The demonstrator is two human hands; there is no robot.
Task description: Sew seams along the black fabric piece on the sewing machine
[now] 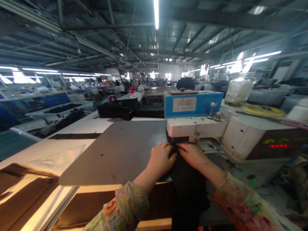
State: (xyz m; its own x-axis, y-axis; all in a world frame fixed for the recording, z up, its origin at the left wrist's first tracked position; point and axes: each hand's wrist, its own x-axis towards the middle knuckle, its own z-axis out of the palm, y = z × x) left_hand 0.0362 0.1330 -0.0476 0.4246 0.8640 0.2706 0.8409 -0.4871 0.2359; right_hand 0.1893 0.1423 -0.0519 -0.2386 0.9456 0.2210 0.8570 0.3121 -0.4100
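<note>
A strip of black material (187, 179) runs from the front edge up to the white head of a blue-topped machine (197, 126). My left hand (162, 158) is closed on the left edge of the black material, just in front of the machine head. On the other side, my right hand (191, 154) pinches the same material, its fingertips close to those of my left hand. Where the material passes under the machine head, its end is hidden. A flat grey metal plate (125, 150) lies left of both hands.
Stacks of black pieces (117, 108) stand behind the plate. At the right are a control box (255, 136) with red digits, a clear jar (239, 89) and a yellow ring (263, 110). Brown pieces (26, 199) lie at the front left.
</note>
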